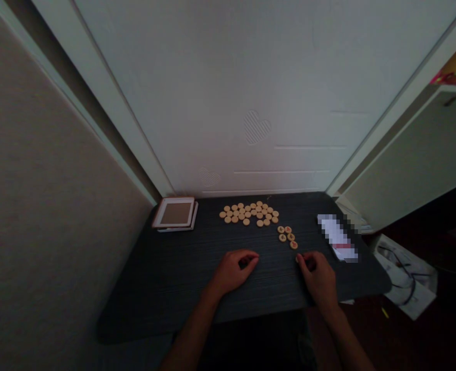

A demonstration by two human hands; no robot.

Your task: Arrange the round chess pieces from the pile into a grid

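Observation:
Both my hands rest on a dark table (173, 278). My left hand (235, 270) lies near the table's middle with its fingers curled under; nothing shows in it. My right hand (317, 273) sits to the right, fingers curled, its fingertips just below the nearest of several round wooden discs with red marks (287, 236). A larger cluster of plain-faced wooden discs (251, 213) lies farther back by the wall, away from both hands.
A shallow square box with a pale rim (174, 214) sits at the table's back left corner. A blurred white object (338, 238) lies at the right. A white wall stands behind; a bag (405, 281) lies on the floor to the right.

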